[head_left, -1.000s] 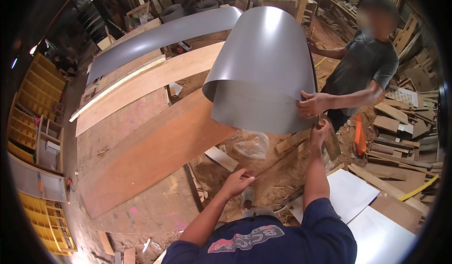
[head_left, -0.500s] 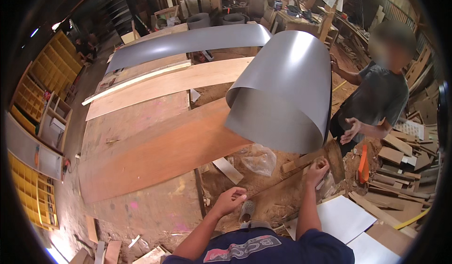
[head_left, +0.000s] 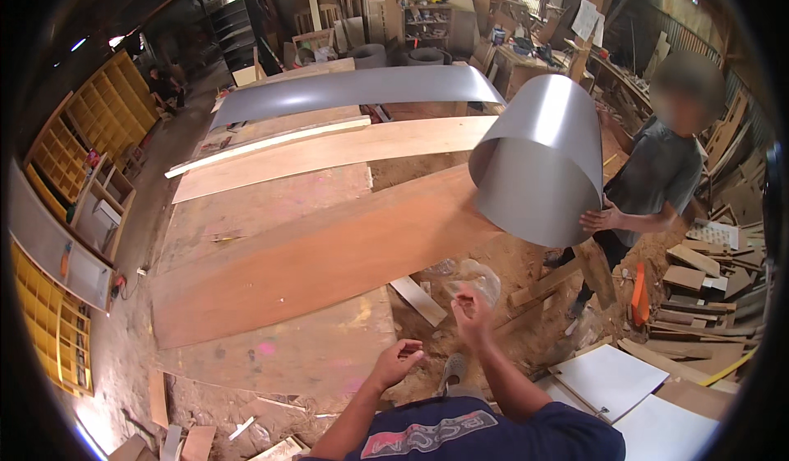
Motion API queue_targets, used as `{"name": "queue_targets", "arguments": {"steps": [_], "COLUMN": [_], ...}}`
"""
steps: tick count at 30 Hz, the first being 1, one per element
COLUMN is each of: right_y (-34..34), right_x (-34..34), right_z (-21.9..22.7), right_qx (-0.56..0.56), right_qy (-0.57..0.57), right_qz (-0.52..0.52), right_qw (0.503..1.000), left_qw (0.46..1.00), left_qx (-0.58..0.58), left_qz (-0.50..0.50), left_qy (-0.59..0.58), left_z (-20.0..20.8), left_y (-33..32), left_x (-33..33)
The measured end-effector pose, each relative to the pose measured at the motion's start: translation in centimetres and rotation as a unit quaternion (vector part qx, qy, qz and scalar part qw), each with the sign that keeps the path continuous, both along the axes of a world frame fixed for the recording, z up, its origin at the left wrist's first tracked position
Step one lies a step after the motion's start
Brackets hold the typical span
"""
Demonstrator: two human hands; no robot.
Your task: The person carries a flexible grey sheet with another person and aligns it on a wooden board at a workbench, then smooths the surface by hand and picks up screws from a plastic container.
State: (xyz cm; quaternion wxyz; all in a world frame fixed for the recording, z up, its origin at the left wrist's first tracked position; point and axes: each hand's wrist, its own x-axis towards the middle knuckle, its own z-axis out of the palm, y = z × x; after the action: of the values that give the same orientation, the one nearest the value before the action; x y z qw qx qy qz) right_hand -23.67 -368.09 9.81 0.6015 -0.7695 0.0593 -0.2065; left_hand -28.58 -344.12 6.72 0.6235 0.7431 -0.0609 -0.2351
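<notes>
My left hand [head_left: 398, 363] hovers near the near edge of the worktable, fingers loosely bent and apart, with nothing in them. Just to its right, my right hand [head_left: 472, 316] is raised over the floor, its fingers half curled and empty. Behind that hand in the view lies a clear plastic bag [head_left: 486, 280]. A reddish-brown thin board [head_left: 312, 255] stretches across the worktable [head_left: 271, 362]. Over its far right end stands a big curled grey sheet [head_left: 538, 186]. A co-worker [head_left: 657, 161] at the right holds this sheet with both hands.
Farther back lie a pale wooden strip [head_left: 329, 154], a narrow batten [head_left: 271, 145] and another grey sheet [head_left: 353, 89]. White panels [head_left: 612, 379] and wood scraps [head_left: 699, 305] cover the floor at right. Yellow shelving [head_left: 107, 103] stands at left.
The curled grey sheet has moved right and narrowed, and the co-worker's lower hand now grips its edge. My right hand has come left, closer to my left hand. My view has shifted slightly.
</notes>
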Motion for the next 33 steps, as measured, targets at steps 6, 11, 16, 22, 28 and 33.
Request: {"name": "queue_targets", "arguments": {"steps": [6,11,16,22,28,33], "right_y": [3.7,6.3,16.4,22.9,32.5,45.2], "right_x": [3.1,3.8,1.4,1.8,2.5,-3.8], "right_z": [9.2,12.9,15.6,12.1,4.3,2.9], "right_qx": [0.159,0.200,0.171,0.129,0.123,0.128], "right_qy": [-0.040,-0.013,0.033,0.102,0.130,0.205], "right_qz": [-0.025,-0.014,0.196,0.312,0.404,0.512], "right_qw": [0.986,0.980,0.965,0.936,0.897,0.824], "left_qw": [0.998,0.997,0.988,0.945,0.849,0.744], "left_qx": [0.052,0.021,0.023,0.085,0.203,0.331], "left_qz": [0.028,0.070,0.153,0.316,0.482,0.517], "left_qy": [-0.027,-0.031,-0.017,0.010,0.080,0.264], "left_z": [-1.1,-0.4,-0.3,-2.9,-12.7,-19.0], "left_y": [10.8,17.2,23.7,29.7,36.9,38.7], "left_x": [-3.2,-5.2,-8.7,-15.5,-32.0,-50.6]}}
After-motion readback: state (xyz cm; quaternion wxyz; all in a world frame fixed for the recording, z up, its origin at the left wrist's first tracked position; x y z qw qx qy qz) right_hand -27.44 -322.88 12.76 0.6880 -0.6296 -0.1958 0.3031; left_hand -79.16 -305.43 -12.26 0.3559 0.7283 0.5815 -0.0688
